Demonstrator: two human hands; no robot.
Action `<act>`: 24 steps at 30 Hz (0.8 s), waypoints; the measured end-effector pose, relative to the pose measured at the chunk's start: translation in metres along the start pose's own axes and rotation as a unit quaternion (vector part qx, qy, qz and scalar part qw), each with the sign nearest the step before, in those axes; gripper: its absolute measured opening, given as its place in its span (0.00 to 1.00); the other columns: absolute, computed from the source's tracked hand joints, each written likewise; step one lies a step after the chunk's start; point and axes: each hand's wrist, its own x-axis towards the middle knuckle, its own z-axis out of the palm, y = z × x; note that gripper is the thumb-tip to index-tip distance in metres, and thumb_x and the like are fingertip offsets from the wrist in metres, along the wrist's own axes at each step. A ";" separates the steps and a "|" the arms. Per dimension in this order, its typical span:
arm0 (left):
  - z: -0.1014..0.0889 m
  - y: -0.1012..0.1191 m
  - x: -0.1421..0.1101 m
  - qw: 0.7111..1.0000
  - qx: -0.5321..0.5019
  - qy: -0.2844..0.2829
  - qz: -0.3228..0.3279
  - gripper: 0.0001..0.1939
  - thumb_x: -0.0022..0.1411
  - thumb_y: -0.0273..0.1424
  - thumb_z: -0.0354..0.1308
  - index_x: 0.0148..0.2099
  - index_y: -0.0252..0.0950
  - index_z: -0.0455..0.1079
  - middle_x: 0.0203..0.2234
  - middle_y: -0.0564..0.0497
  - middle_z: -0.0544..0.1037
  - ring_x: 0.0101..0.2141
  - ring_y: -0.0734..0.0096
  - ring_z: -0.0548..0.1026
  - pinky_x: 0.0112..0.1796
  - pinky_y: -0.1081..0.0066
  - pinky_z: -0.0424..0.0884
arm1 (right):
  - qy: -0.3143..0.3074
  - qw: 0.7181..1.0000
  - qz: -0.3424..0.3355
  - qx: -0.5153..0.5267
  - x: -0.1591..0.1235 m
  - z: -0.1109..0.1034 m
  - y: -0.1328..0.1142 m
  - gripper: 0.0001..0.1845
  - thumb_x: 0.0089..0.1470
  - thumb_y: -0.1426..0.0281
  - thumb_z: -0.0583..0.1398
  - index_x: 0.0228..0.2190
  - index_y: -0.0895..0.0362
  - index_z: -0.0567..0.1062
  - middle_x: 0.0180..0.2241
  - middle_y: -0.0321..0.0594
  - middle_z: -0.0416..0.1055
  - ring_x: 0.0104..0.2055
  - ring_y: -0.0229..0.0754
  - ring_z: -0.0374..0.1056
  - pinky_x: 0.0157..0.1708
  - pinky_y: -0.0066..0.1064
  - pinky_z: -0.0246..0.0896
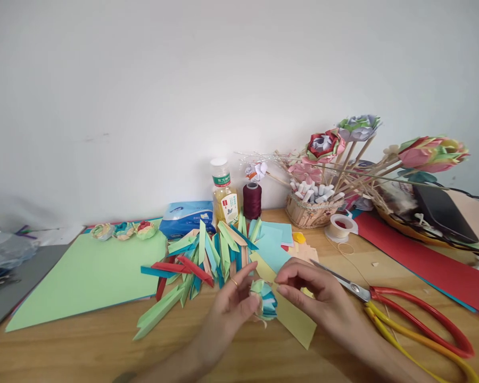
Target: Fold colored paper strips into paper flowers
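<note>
- Your left hand (229, 314), at the lower middle of the frame, steadies a small green-and-blue paper rosette (266, 300) with the thumb on its left edge; the forefinger stretches up behind (a ring circles one finger).
- Your right hand (313, 298), right of the rosette, has thumb and forefinger tips brought together just beside its upper right edge; you cannot tell here whether something thin is pinched between them.
- The rosette sits low, just right of the frame's middle, above a yellow paper strip (299, 322) that slants beneath your hands.
- Left of centre you have a heap of folded paper strips (201, 250) in green, blue, red and peach.
- At the frame's left, three finished-looking rosettes (123, 231) line the top of a light green sheet (104, 274).
- At the lower right, your scissors (359, 290) lie with red and yellow handles.
- Mid-frame, behind the heap, stand a glue bottle (225, 199) and a dark red thread spool (252, 202).
</note>
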 end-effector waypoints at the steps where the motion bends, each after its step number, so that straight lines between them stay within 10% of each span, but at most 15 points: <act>1: 0.001 0.000 0.001 0.999 -0.045 -0.004 -0.022 0.24 0.55 0.42 0.54 0.54 0.41 0.63 0.45 0.46 0.71 0.44 0.64 0.71 0.39 0.69 0.71 | -0.002 1.000 -0.024 -0.010 0.000 0.000 -0.001 0.10 0.51 0.63 0.58 0.25 0.56 0.71 0.25 0.35 0.66 0.28 0.36 0.61 0.28 0.26 0.56; 17: 0.007 -0.001 0.003 0.980 -0.135 -0.023 -0.148 0.24 0.51 0.49 0.54 0.36 0.32 0.73 0.20 0.52 0.71 0.22 0.74 0.69 0.25 0.72 0.68 | -0.075 0.994 -0.030 -0.070 -0.003 0.005 0.001 0.13 0.58 0.67 0.50 0.24 0.56 0.66 0.26 0.36 0.63 0.29 0.36 0.61 0.28 0.26 0.57; 24: 0.009 0.007 0.006 0.966 -0.179 -0.026 -0.186 0.25 0.50 0.50 0.54 0.33 0.29 0.70 0.22 0.48 0.74 0.20 0.74 0.69 0.21 0.74 0.65 | 0.032 0.994 -0.065 -0.080 -0.003 0.010 0.008 0.07 0.56 0.69 0.54 0.27 0.56 0.65 0.23 0.33 0.62 0.24 0.34 0.60 0.23 0.24 0.57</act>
